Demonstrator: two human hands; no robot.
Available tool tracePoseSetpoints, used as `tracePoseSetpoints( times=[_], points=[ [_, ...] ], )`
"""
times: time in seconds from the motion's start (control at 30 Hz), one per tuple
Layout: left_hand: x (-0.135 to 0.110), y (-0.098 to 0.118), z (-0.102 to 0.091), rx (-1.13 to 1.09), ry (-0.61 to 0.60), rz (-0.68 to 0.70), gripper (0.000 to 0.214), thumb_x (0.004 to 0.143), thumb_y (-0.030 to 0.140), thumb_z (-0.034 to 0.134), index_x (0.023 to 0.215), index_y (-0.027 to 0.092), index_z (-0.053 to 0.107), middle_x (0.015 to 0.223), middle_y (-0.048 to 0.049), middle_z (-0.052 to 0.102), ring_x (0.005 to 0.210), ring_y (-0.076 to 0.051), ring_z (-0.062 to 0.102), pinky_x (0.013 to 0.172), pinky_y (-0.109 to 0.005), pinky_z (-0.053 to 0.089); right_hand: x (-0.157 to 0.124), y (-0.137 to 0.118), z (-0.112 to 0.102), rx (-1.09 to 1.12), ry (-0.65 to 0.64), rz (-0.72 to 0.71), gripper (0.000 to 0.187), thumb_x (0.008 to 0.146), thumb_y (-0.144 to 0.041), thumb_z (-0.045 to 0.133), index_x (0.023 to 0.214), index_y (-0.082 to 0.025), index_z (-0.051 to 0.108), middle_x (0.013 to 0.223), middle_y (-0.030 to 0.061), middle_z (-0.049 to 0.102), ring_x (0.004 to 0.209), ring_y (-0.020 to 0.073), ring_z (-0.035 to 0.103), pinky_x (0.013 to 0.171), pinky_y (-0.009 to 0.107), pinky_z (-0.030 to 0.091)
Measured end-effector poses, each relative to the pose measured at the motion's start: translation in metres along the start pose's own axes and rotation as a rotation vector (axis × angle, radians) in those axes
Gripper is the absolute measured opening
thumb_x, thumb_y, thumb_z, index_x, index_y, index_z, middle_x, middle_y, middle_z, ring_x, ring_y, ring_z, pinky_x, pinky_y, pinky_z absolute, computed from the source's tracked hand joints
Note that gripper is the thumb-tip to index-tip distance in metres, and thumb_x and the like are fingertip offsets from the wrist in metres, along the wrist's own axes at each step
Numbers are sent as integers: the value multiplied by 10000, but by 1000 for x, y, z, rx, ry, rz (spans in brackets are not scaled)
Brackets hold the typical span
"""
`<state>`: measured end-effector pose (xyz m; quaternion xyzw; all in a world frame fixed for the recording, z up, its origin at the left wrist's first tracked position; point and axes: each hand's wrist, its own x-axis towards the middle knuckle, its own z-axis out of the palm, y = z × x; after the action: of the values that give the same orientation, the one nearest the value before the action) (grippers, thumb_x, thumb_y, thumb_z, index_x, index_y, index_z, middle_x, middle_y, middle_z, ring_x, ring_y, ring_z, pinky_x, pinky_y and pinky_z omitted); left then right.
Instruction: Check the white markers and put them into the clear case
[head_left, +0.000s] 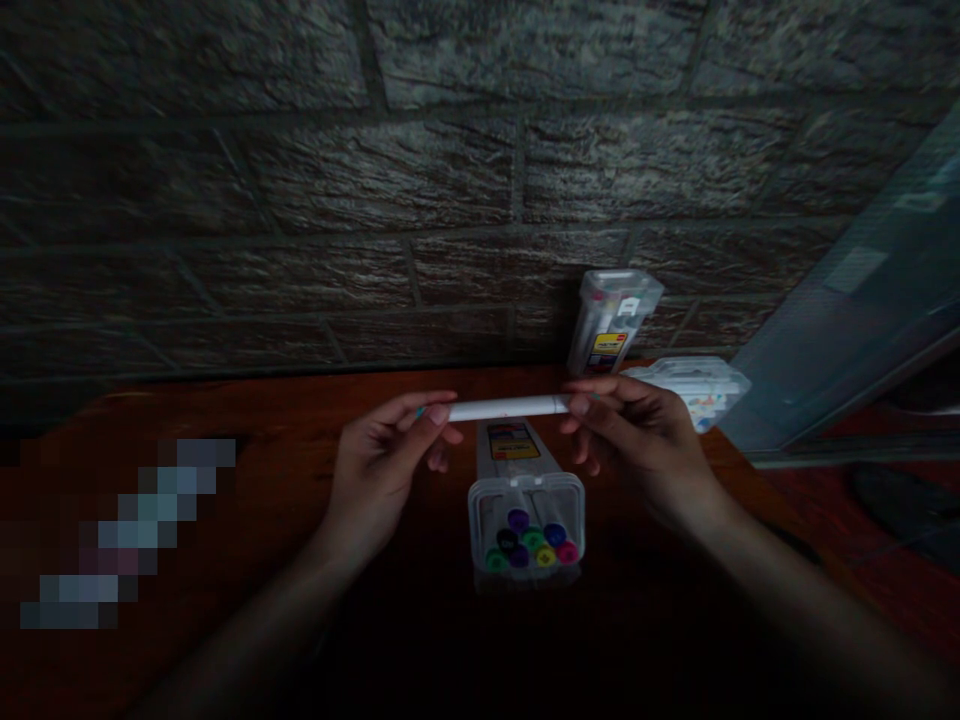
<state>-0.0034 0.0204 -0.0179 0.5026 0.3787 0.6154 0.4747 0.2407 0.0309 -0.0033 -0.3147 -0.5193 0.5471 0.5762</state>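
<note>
A white marker (506,408) with teal ends is stretched level between my two hands. The fingers of my left hand (390,435) pinch its left end, and my right hand (637,430) grips the right end with thumb and fingers. Just below the marker, a clear plastic case (517,482) lies on the wooden table (247,520) with its open end toward me. Inside it show several marker ends in purple, black, green, blue, yellow and pink. A yellow and dark label sits on the case's upper face.
Against the stone-block wall (450,170) stands another clear marker case (611,320), upright. A third clear box (701,388) rests at the table's right, behind my right hand. A glass panel (840,280) rises on the right, and a pixelated patch covers the left of the table.
</note>
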Motion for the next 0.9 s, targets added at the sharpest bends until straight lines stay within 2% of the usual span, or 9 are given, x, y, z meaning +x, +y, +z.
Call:
tracePoseSetpoints(
  times=[0.27,0.43,0.77,0.9],
  points=[
    [-3,5,2,228,19,7,192,808,298,851,977,214,815,619,22,703,503,-73,577,481,-162,446,-2,3,2,-176,26,-48,199,763,-267,905,879,-191,763,597,-9,728,405,99,613,370,179,492],
    [-5,8,5,353,17,50,186,766,275,866,925,199,808,673,8,734,534,-81,590,509,-177,452,-3,3,4,-260,48,-92,226,730,-258,919,844,-199,733,614,-18,717,397,81,574,376,185,452],
    [-4,9,5,287,11,-3,159,840,312,804,939,189,786,611,21,690,505,-92,590,468,-176,458,-3,4,3,-252,14,-89,199,794,-288,870,893,-189,729,597,-26,695,390,84,575,361,182,442],
    [-4,8,5,309,1,20,168,843,328,808,953,202,792,617,16,692,510,-102,592,478,-191,458,-3,4,3,-256,30,-86,236,759,-294,902,873,-195,720,625,-20,704,397,83,562,363,193,438]
  ],
)
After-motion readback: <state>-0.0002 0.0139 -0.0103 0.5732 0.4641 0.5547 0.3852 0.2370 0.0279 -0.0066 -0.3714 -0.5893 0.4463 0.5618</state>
